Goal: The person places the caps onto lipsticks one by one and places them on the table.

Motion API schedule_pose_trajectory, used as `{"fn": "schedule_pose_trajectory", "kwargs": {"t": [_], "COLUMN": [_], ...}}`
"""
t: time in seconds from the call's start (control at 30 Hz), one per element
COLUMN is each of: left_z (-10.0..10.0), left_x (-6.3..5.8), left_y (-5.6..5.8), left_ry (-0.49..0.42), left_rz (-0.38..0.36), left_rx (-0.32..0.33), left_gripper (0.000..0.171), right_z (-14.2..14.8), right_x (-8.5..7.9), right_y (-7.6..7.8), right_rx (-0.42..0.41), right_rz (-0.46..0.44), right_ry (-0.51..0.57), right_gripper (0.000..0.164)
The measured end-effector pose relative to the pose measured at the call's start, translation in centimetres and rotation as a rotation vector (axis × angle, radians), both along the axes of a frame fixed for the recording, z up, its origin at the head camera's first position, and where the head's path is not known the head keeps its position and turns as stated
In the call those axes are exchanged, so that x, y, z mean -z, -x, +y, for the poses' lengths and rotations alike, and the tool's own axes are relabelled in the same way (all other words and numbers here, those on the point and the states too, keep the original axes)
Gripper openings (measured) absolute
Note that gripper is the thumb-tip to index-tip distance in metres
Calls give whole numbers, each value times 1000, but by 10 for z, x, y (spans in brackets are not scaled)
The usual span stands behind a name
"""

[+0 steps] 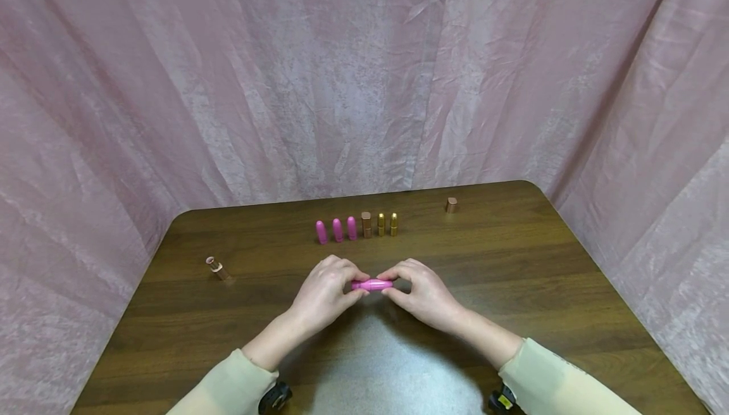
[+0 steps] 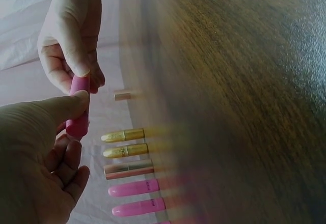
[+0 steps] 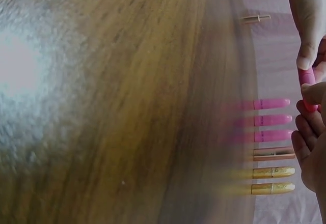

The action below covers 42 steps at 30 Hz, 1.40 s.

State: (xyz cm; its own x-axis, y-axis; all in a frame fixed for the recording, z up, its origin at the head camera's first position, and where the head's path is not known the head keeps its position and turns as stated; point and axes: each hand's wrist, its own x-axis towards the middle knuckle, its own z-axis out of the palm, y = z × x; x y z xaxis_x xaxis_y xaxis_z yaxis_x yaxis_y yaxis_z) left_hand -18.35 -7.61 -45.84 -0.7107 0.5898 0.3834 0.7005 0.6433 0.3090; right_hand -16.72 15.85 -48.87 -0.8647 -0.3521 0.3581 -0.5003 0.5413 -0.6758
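Between both hands, above the middle of the table, a pink lipstick tube (image 1: 373,284) lies level from side to side. My left hand (image 1: 328,288) pinches its left end between thumb and fingers. At the tapered right end, my right hand (image 1: 424,295) pinches with thumb and fingers too. In the left wrist view the pink tube (image 2: 78,107) shows between the two thumbs, and it looks whole, with no gap along it. Fingers hide part of the tube (image 3: 308,89) in the right wrist view.
Behind the hands stands a row: several pink tubes (image 1: 337,230), a rose-gold lipstick (image 1: 366,225) and two gold lipsticks (image 1: 387,224). An uncapped rose-gold lipstick (image 1: 218,268) is at the left. A rose-gold cap (image 1: 452,205) stands at the back right of the wooden table (image 1: 547,276).
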Motion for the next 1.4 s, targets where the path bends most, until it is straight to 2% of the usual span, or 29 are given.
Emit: {"fn": "schedule_pose_trajectory", "kwargs": {"t": [0.27,0.53,0.83,0.93,1.1,1.27,1.4], "left_z": [2,1,-10,-22,-48,-72,-85], "left_x": [1,2,2,1,0,0,1], "left_y": [-1,-2,4,10,24,40,53], "left_ry": [3,102,105,75,15,6,-31], "left_rz": [-37,-12,-33,-75,-151,-216,-300], "left_rx": [-12,-72,-114,-158,-288,-388,-426], "left_gripper": [17,18,19,18,15,16,20], "right_z": [-1,-5,-11,-7,8,25,34], "right_x": [2,-1,-10,-13,-16,-11,-3], "right_y": [-1,4,3,4,6,12,15], "right_rx": [-10,-57,-88,-79,-11,22,32], "right_rz": [51,187,172,155,101,96,68], "right_ry": [-18,-53,-55,-54,-77,-239,-354], "right_gripper": [24,24,27,28,28,37,46]}}
